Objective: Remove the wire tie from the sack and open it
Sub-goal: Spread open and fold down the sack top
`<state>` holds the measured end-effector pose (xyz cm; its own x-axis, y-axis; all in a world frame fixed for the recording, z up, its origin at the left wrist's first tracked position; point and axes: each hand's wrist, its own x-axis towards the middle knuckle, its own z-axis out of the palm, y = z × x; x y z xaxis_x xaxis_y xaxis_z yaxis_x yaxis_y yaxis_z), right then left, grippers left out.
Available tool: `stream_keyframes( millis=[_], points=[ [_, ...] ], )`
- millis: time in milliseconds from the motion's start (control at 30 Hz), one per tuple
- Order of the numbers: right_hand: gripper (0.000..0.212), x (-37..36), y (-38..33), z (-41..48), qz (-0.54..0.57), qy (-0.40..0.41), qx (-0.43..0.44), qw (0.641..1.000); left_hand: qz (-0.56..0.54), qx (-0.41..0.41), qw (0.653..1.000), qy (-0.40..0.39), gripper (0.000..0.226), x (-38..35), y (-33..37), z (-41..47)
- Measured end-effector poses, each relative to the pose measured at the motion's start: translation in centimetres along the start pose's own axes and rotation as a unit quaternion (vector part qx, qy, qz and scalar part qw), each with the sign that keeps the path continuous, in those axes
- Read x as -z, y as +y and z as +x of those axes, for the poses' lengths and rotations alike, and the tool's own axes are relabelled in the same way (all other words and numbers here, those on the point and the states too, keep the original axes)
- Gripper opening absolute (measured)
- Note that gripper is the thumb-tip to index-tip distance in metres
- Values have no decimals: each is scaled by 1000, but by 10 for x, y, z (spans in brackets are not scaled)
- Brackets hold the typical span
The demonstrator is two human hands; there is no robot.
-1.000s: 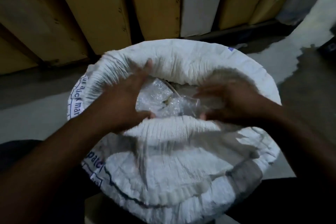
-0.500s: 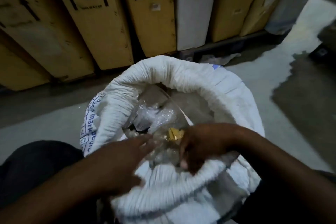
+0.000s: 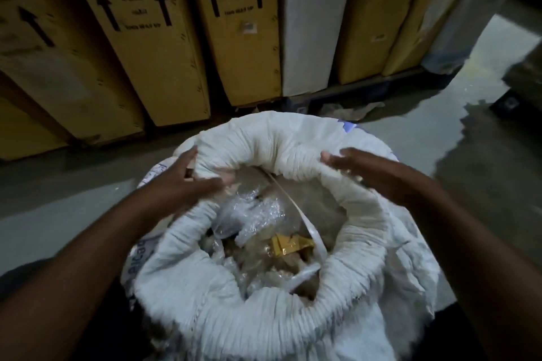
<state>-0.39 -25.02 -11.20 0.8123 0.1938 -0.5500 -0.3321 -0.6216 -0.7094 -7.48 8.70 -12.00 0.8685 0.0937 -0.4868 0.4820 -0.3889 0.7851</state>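
Note:
The white woven sack (image 3: pixel 264 319) stands open in front of me, its top rolled down into a thick ring. Inside lie clear crumpled plastic (image 3: pixel 249 211), a yellow packet (image 3: pixel 286 245) and a white flat strap (image 3: pixel 305 223). My left hand (image 3: pixel 181 182) pinches the far left part of the rolled rim between thumb and fingers. My right hand (image 3: pixel 360 168) rests over the far right of the rim, fingers spread and blurred; whether it grips the cloth is unclear. No wire tie is visible.
Tall yellow cardboard boxes (image 3: pixel 152 38) with black arrows and a white panel (image 3: pixel 311 20) lean in a row just behind the sack. The grey concrete floor (image 3: pixel 410 132) has a dark wet patch on the right. A dark object (image 3: pixel 511 102) sits at the far right.
Both hands have left the sack's contents and moved up to the far rim, spreading apart. The mouth is wider, and the camera has tilted up.

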Motion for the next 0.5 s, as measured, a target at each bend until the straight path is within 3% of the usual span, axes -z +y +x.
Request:
stream_keyframes(
  millis=[33, 100, 167, 233, 300, 333, 367, 433, 500],
  points=[
    [71, -6, 2, 0, 21, -35, 3, 999, 37, -27, 999, 2, 137, -8, -1, 1],
    [114, -19, 4, -1, 4, -50, 26, 998, 87, -75, 993, 26, 109, -22, -2, 4],
    [126, -32, -2, -2, -67, -44, 40, 996, 88, -103, 990, 39, 79, -20, -1, 3],
    [112, -40, -3, 1, -156, -22, 54, 986, 108, -158, 980, 54, 71, -13, 1, 0],
    [61, -38, 1, 4, -166, -21, 113, 979, 113, -193, 973, 62, 63, -1, 6, -8],
    [31, -30, 2, 2, -149, -37, 140, 978, 92, -168, 980, 55, 54, 9, 6, -10],
    [15, -16, 5, -1, -120, -68, 155, 978, 83, -147, 984, 53, 45, 23, -1, -8],
    [5, 26, 12, -15, -9, -116, 148, 982, 70, -75, 992, 74, 36, 58, -21, -1],
    [22, 68, 17, -35, 146, -161, 132, 967, 76, -15, 994, 80, 61, 120, -96, 45]
  ],
)
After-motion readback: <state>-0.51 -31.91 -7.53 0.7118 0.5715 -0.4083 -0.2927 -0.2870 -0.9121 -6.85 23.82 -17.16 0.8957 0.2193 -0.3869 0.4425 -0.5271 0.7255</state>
